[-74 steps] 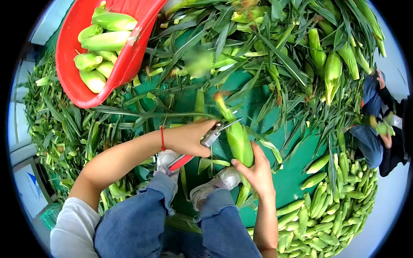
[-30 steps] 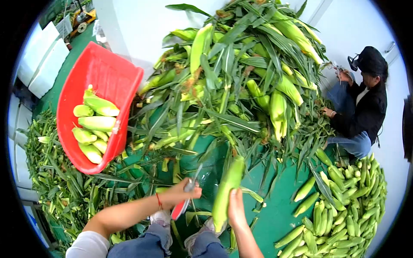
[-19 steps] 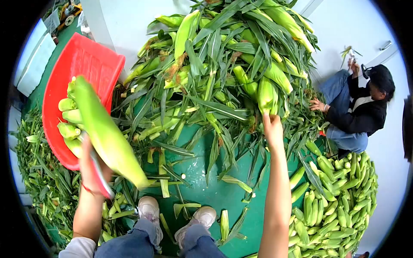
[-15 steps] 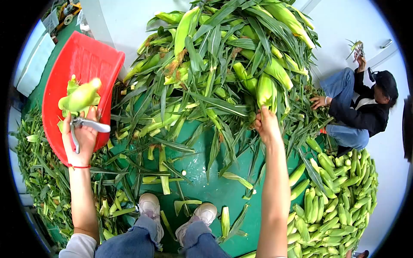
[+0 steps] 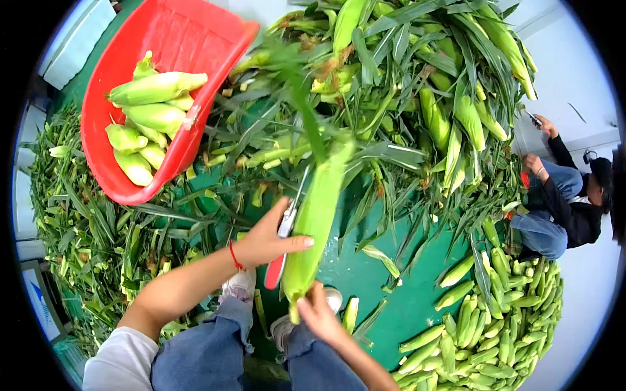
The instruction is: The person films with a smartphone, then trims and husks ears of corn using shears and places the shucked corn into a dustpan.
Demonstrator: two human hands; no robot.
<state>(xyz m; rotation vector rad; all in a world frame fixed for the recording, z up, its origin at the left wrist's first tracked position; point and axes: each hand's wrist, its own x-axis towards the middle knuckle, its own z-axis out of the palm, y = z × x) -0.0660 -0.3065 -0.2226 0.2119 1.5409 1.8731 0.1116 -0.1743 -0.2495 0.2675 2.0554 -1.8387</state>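
A green corn ear (image 5: 316, 221) with long leaves at its top, blurred by motion, is held tilted in front of my legs. My left hand (image 5: 270, 238) is closed round pruning shears (image 5: 285, 228) with a red handle, its thumb lying against the ear's side. The shears' blades point up along the husk. My right hand (image 5: 318, 314) grips the ear's lower end. Several ears, one of them a pale trimmed ear (image 5: 156, 88), lie in the red scoop-shaped basket (image 5: 225, 39) at the upper left.
A heap of leafy corn (image 5: 437, 111) rises ahead. Husked-leaf waste (image 5: 98, 215) covers the left floor. Many ears form a pile (image 5: 502, 326) at the lower right. A co-worker (image 5: 574, 202) sits at the right, holding a tool. Loose leaves lie on the green floor (image 5: 411, 287).
The previous ear has left my left hand and lies in the red basket. My right hand has pulled another ear from the heap to me, and my left hand has come back beside it.
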